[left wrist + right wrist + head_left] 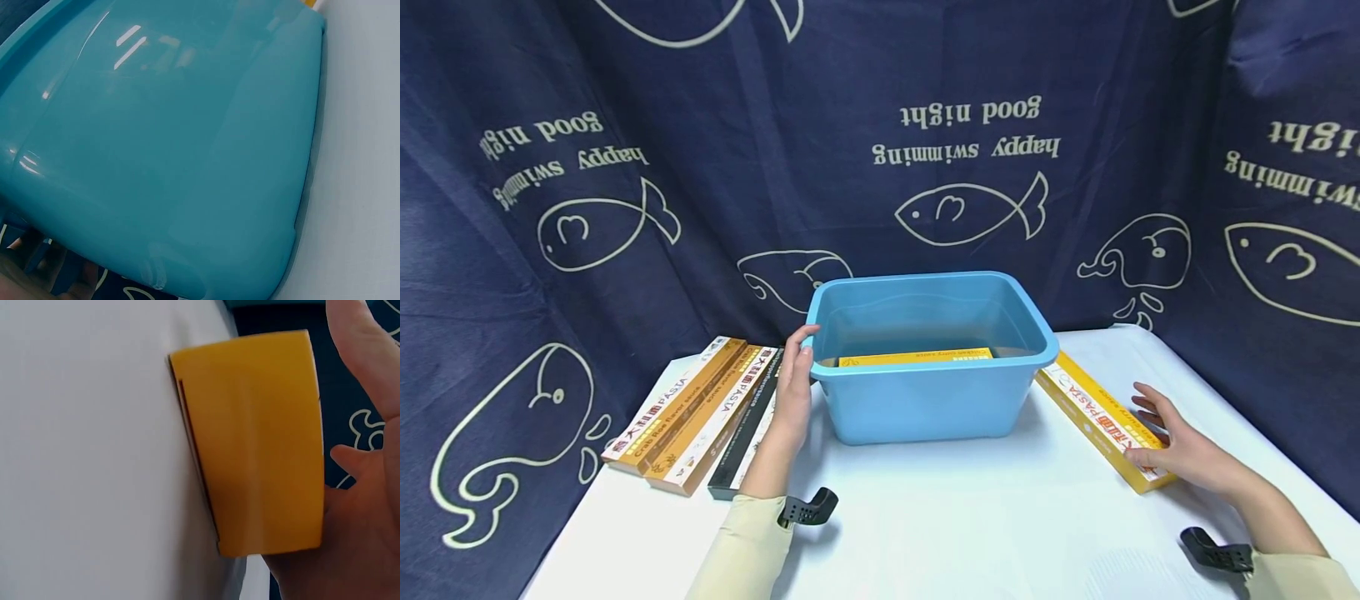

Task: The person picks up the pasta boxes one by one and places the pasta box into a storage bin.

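Note:
At the left end of a blue plastic tub (925,404), my left hand (792,387) holds the rim, its fingertips over the edge. In the left wrist view the tub's wall (175,144) fills most of the picture, with the left fingers (44,265) at the lower left corner. A yellow pasta box (1101,417) lies flat to the right of the tub. Over its near end is my right hand (1183,450), thumb and fingers spread apart. The right wrist view shows the plain yellow end of the box beside that hand.
Another yellow box (917,357) lies inside the tub. Left of the tub, brown-and-white pasta boxes (677,408) lie side by side with a black-and-white box (748,446). A dark blue curtain (850,167) with fish drawings hangs around the white table (940,517).

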Demonstrator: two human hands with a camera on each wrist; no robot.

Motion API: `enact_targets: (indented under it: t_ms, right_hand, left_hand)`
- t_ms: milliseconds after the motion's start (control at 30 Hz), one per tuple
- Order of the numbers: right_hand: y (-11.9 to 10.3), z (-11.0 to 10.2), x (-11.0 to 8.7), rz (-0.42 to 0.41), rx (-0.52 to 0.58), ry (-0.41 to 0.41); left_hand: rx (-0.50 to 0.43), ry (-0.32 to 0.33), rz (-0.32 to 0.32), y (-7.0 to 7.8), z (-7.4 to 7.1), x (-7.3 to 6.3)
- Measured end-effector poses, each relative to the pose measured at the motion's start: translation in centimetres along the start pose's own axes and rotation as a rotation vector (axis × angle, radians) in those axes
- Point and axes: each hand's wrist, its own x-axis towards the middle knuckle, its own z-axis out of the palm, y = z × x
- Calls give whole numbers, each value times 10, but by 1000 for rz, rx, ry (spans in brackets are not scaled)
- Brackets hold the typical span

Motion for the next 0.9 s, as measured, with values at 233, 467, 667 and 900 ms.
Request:
enact_targets:
  t_ms: [233,467,667,900]
  right_hand:
    - [10,1,-5,-110,-1,-23]
    - [10,2,-8,-139,-58,-45]
    - [11,1,-9,-96,-139,-55]
    - [10,3,-12,-54,-181,-80]
  left_hand:
    - [-9,-3,-6,0,0,1]
    - [-9,1,-6,0,0,0]
    - [-9,0,-5,0,0,0]
    - [-10,-1,-2,1,0,0]
